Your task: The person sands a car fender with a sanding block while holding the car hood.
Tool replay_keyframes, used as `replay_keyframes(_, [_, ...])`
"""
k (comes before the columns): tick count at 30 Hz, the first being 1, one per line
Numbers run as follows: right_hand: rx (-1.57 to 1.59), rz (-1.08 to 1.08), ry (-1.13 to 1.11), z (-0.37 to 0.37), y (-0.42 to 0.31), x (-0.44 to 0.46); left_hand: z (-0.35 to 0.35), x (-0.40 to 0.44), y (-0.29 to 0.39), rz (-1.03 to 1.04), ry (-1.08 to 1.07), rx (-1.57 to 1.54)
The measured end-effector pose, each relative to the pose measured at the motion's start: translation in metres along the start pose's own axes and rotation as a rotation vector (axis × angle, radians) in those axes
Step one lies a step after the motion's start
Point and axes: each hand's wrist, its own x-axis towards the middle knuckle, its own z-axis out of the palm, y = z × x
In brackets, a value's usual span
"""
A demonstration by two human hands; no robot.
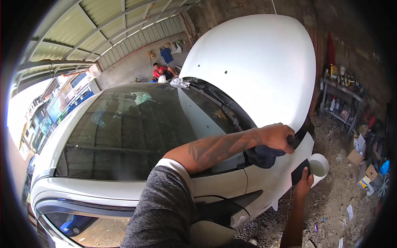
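My left hand [282,138] reaches across to the white car's front fender, just below the raised hood [256,70]. Its fingers are curled round a dark cloth [264,157], which hangs down beside the wrist. Lower down, my right hand [304,182] holds a flat black sheet, like sandpaper [299,172], against or close to the side of the fender [285,169]. Whether the sheet touches the panel I cannot tell. A white bucket [326,167] stands on the ground just beyond it.
The windshield [124,136] and side mirror [219,213] are close to my left arm. A light rag [180,83] lies at the windshield's far corner. Bottles crowd a metal shelf [343,89] on the right. Boxes [355,157] and litter lie on the gravel. A person [161,71] sits by the back wall.
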Motion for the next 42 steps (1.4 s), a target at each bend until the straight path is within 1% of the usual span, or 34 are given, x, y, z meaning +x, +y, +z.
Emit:
replay_keyframes(2, [0.127, 0.019, 0.070, -0.007, 0.007, -0.007, 0.027, -0.001, -0.035, 0.077, -0.039, 0.336])
replay_keyframes(3, [0.220, 0.024, 0.120, 0.001, -0.011, -0.015, 0.034, -0.007, -0.041, 0.083, -0.042, 0.341])
replay_keyframes(5, [0.183, -0.011, 0.121, -0.006, 0.000, -0.022, 0.036, -0.023, -0.053, 0.236, -0.044, 0.654])
replay_keyframes(8, [0.086, -0.048, 0.089, -0.011, 0.014, -0.044, 0.029, -0.033, -0.070, 0.269, -0.092, 0.713])
replay_keyframes(9, [0.036, 0.046, 0.024, 0.001, 0.011, -0.055, 0.025, -0.035, -0.068, 0.261, -0.087, 0.710])
replay_keyframes(10, [-0.013, 0.138, -0.042, 0.014, 0.007, -0.067, 0.021, -0.036, -0.062, 0.117, -0.193, 0.597])
replay_keyframes(11, [-0.035, 0.138, -0.088, 0.029, 0.002, -0.082, 0.016, -0.038, -0.059, -0.024, -0.294, 0.484])
replay_keyframes(12, [-0.056, 0.136, -0.132, 0.041, -0.003, -0.095, 0.017, -0.042, -0.060, -0.028, -0.288, 0.488])
replay_keyframes(13, [-0.033, 0.169, -0.210, 0.046, 0.009, -0.107, 0.022, -0.047, -0.062, -0.039, -0.211, 0.454])
replay_keyframes(14, [0.035, 0.088, -0.244, 0.050, 0.034, -0.116, 0.026, -0.049, -0.065, -0.047, -0.136, 0.418])
replay_keyframes(15, [-0.022, 0.073, -0.256, 0.059, 0.027, -0.122, 0.031, -0.048, -0.072, -0.044, -0.136, 0.421])
replay_keyframes(17, [-0.088, 0.060, -0.271, 0.069, 0.019, -0.122, 0.043, -0.044, -0.084, 0.066, -0.016, 0.510])
replay_keyframes(18, [-0.200, 0.015, -0.281, 0.071, 0.023, -0.118, 0.047, -0.043, -0.085, 0.065, -0.015, 0.504])
replay_keyframes(19, [-0.311, -0.029, -0.291, 0.073, 0.026, -0.116, 0.050, -0.043, -0.085, 0.169, 0.010, 0.582])
replay_keyframes(20, [-0.316, -0.026, -0.295, 0.075, 0.028, -0.116, 0.053, -0.043, -0.085, 0.273, 0.035, 0.661])
replay_keyframes(23, [-0.351, -0.045, -0.274, 0.089, 0.015, -0.130, 0.056, -0.040, -0.087, 0.314, 0.035, 0.742])
replay_keyframes(24, [-0.378, -0.176, -0.384, 0.098, -0.006, -0.148, 0.054, -0.039, -0.088, 0.314, 0.035, 0.743])
replay_keyframes(25, [-0.407, -0.305, -0.499, 0.101, -0.017, -0.158, 0.052, -0.039, -0.090, 0.306, 0.083, 0.760])
replay_keyframes(26, [-0.410, -0.302, -0.503, 0.100, -0.018, -0.156, 0.050, -0.040, -0.093, 0.296, 0.129, 0.777])
replay_keyframes(27, [-0.442, -0.365, -0.539, 0.101, -0.019, -0.149, 0.049, -0.040, -0.099, 0.295, 0.128, 0.774])
replay_keyframes(28, [-0.474, -0.426, -0.572, 0.101, -0.020, -0.140, 0.049, -0.040, -0.105, 0.291, 0.196, 0.772])
replay_keyframes(29, [-0.510, -0.419, -0.498, 0.100, -0.008, -0.119, 0.049, -0.041, -0.109, 0.289, 0.261, 0.768])
replay_keyframes(30, [-0.578, -0.315, -0.405, 0.100, 0.006, -0.095, 0.049, -0.042, -0.110, 0.296, 0.253, 0.765])
replay_keyframes(32, [-0.438, -0.298, -0.373, 0.095, 0.024, -0.069, 0.050, -0.040, -0.111, 0.256, 0.273, 0.769])
replay_keyframes(34, [-0.531, -0.434, -0.547, 0.108, -0.013, -0.099, 0.050, -0.036, -0.117, 0.210, 0.356, 0.790])
replay_keyframes(35, [-0.512, -0.470, -0.620, 0.113, -0.035, -0.121, 0.045, -0.034, -0.122, 0.198, 0.351, 0.758])
replay_keyframes(36, [-0.490, -0.500, -0.702, 0.114, -0.048, -0.137, 0.042, -0.034, -0.121, 0.163, 0.407, 0.744])
replay_keyframes(38, [-0.430, -0.464, -0.766, 0.104, -0.043, -0.122, 0.037, -0.032, -0.128, 0.114, 0.406, 0.705])
replay_keyframes(40, [-0.479, -0.379, -0.589, 0.100, -0.016, -0.086, 0.041, -0.034, -0.126, 0.168, 0.399, 0.694])
replay_keyframes(41, [-0.395, -0.314, -0.469, 0.097, 0.000, -0.070, 0.044, -0.035, -0.124, 0.202, 0.412, 0.715])
replay_keyframes(42, [-0.344, -0.291, -0.426, 0.098, -0.002, -0.059, 0.049, -0.036, -0.123, 0.208, 0.399, 0.710])
